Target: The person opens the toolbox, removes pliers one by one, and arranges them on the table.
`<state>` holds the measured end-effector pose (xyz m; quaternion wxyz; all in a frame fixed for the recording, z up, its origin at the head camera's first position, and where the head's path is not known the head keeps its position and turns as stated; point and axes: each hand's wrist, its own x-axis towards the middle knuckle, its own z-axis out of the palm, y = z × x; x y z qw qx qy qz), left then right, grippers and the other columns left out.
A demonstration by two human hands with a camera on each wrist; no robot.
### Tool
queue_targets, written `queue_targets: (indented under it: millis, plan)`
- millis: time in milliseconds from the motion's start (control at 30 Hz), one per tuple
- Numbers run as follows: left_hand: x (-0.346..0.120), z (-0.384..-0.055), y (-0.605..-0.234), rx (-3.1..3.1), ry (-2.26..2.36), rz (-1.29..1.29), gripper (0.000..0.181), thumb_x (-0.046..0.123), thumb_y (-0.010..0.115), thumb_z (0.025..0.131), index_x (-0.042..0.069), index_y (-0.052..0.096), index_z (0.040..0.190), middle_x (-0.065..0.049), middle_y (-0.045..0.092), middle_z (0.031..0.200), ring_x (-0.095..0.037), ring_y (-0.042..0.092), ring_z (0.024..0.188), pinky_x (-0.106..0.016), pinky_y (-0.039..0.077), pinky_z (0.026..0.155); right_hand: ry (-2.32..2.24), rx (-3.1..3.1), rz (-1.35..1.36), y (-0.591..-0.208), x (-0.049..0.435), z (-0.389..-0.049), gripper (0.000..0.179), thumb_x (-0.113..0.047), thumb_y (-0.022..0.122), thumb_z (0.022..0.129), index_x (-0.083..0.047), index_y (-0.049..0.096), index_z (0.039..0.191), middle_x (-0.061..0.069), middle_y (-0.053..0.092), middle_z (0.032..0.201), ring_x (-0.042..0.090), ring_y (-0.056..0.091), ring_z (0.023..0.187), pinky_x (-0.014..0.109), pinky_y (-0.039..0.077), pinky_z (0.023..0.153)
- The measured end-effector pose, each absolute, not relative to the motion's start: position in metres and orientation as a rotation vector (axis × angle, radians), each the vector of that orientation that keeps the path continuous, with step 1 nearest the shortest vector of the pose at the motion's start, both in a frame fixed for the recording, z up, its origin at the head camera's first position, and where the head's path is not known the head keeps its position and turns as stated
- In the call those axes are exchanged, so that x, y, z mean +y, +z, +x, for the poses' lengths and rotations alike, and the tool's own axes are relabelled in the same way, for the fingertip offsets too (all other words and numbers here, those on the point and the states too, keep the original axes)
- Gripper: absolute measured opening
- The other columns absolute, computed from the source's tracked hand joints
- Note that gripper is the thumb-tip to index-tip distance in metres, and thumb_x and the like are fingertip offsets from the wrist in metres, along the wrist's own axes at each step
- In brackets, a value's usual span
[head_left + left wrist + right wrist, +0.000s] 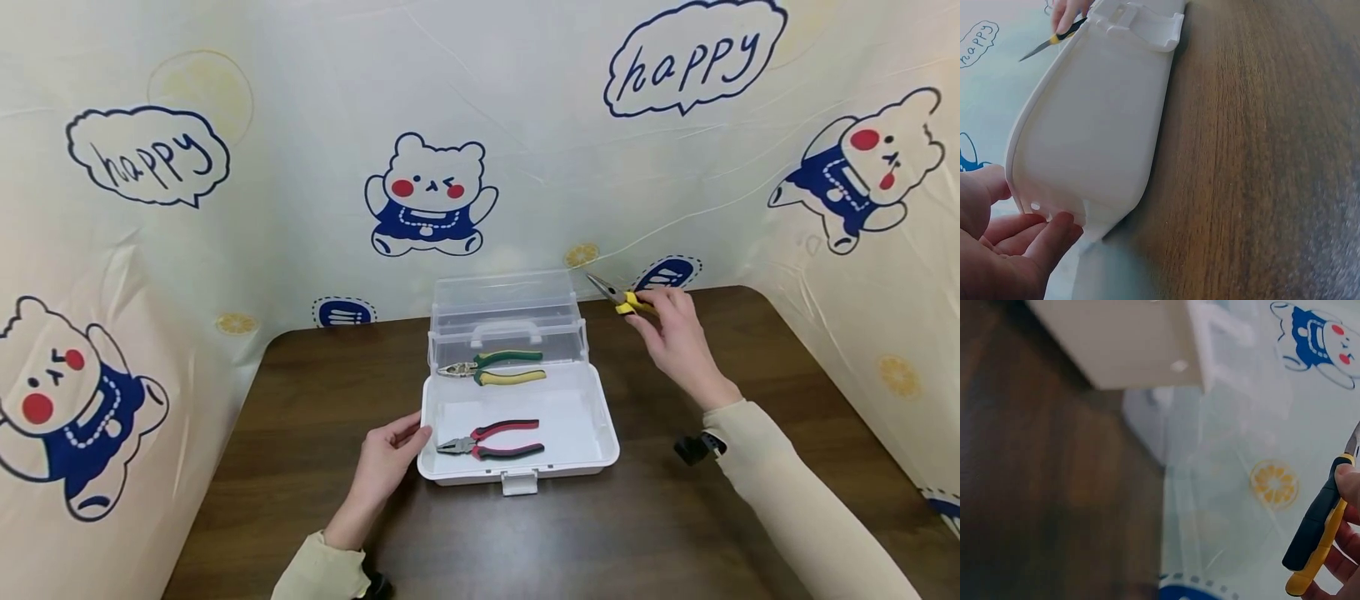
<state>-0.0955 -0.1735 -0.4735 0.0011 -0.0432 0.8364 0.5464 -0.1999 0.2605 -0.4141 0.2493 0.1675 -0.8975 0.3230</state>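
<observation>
A white toolbox [577, 417] with a clear lid [506, 300] stands open on the table. Inside lie combination pliers with red and black handles [506, 427] near the front, and another pair with green and yellow handles [510, 378] toward the back. My left hand [388, 458] grips the box's left side; in the left wrist view its thumb and fingers pinch the rim [1016, 144]. Up at the right of the lid, my right hand [678, 342] holds long-nose pliers [618, 296] with yellow and black handles, jaws pointing up and left.
The brown wooden table [720, 517] runs up to a patterned cloth [315, 167] hung behind and at both sides. A white latch [519, 482] sticks out at the box's front. The raised lid stands close to the back cloth.
</observation>
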Motion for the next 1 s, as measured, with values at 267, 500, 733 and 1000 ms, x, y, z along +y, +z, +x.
queue_targets:
  millis: [267, 500, 733, 1000]
  plan:
    - [-0.175, -0.095, -0.473, 2.614, 1.737, -0.136, 0.035, 0.007, 0.074, 0.097, -0.005, 0.070, 0.129, -0.023, 0.073, 0.120, -0.026, 0.071, 0.108, -0.013, 0.052, 0.080, 0.907, -2.519, 0.328, -0.436, 0.295, -0.184, 0.035, -0.006, 0.072, 0.098, 0.009, 0.061, 0.127, 0.028, 0.053, 0.122, 0.042, 0.045, 0.112, 0.048, 0.040, 0.082]
    - [-0.174, -0.095, -0.472, 2.611, 1.718, -0.147, 0.036, 0.010, 0.074, 0.097, -0.004, 0.070, 0.130, -0.022, 0.073, 0.121, -0.027, 0.071, 0.109, -0.019, 0.055, 0.085, 0.956, -2.600, 0.183, -0.457, 0.331, -0.171, 0.035, -0.009, 0.069, 0.101, 0.014, 0.060, 0.126, 0.033, 0.053, 0.120, 0.047, 0.044, 0.113, 0.059, 0.038, 0.090]
    - [-0.173, -0.095, -0.473, 2.600, 1.736, -0.152, 0.035, 0.008, 0.074, 0.097, -0.005, 0.070, 0.130, -0.023, 0.073, 0.120, -0.026, 0.071, 0.109, -0.015, 0.052, 0.082, 0.948, -2.708, 0.009, -0.470, 0.363, -0.161, 0.040, -0.013, 0.064, 0.105, 0.021, 0.057, 0.125, 0.040, 0.055, 0.118, 0.052, 0.046, 0.111, 0.066, 0.036, 0.092]
    - [-0.172, -0.094, -0.472, 2.583, 1.773, -0.158, 0.035, 0.007, 0.074, 0.097, -0.005, 0.070, 0.130, -0.022, 0.074, 0.120, -0.020, 0.070, 0.106, -0.012, 0.051, 0.080, 0.848, -2.862, -0.179, -0.475, 0.387, -0.155, 0.048, -0.019, 0.059, 0.106, 0.024, 0.054, 0.126, 0.044, 0.053, 0.117, 0.060, 0.045, 0.107, 0.071, 0.038, 0.087]
